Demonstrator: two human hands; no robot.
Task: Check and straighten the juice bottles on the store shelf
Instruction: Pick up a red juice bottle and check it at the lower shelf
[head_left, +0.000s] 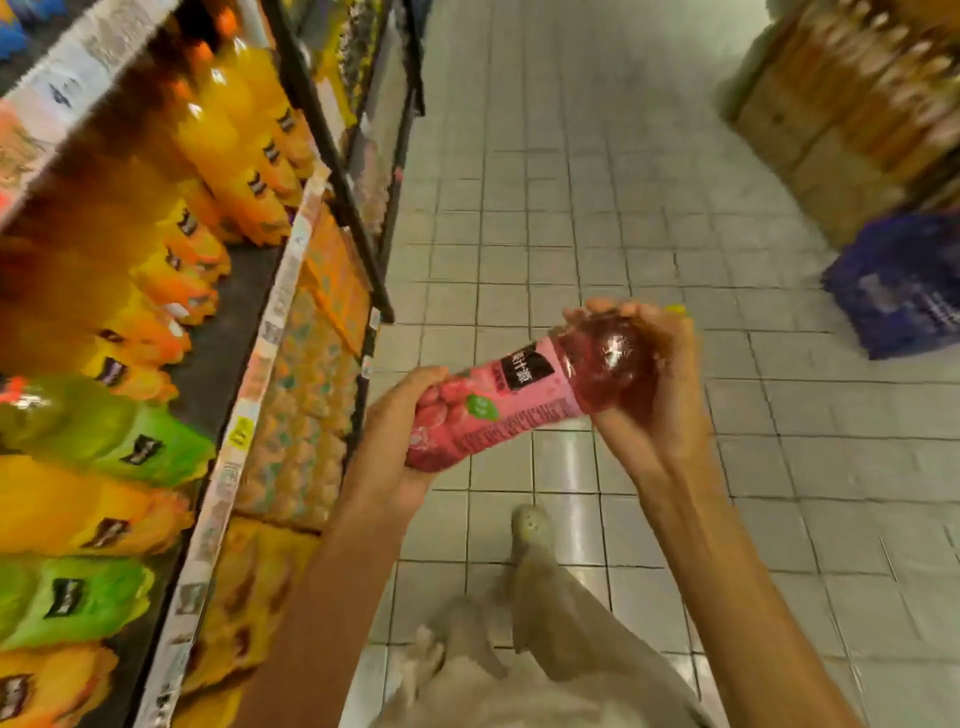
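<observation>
Tiled floor (597, 218) fills the aisle, the pink bottle held out above it. Store shelf (244, 395) runs to the left of the pink bottle; its price-tag strip faces the aisle. Orange and green juice bottles (130, 447) stand in rows on that shelf, blurred by camera motion. Stacked cartons (831, 130) and a blue crate (904, 280) lie beyond and right of the bottle.

Pink bottle (509, 400): off the shelf, held in mid-air, long axis near horizontal, tilted up to the right. Base end lower left, toward the shelf; upper, unlabelled end upper right.

Left hand (395, 436) grips the base end. Right hand (649, 374) wraps the upper end, fingers curled over it. Cap hidden.
</observation>
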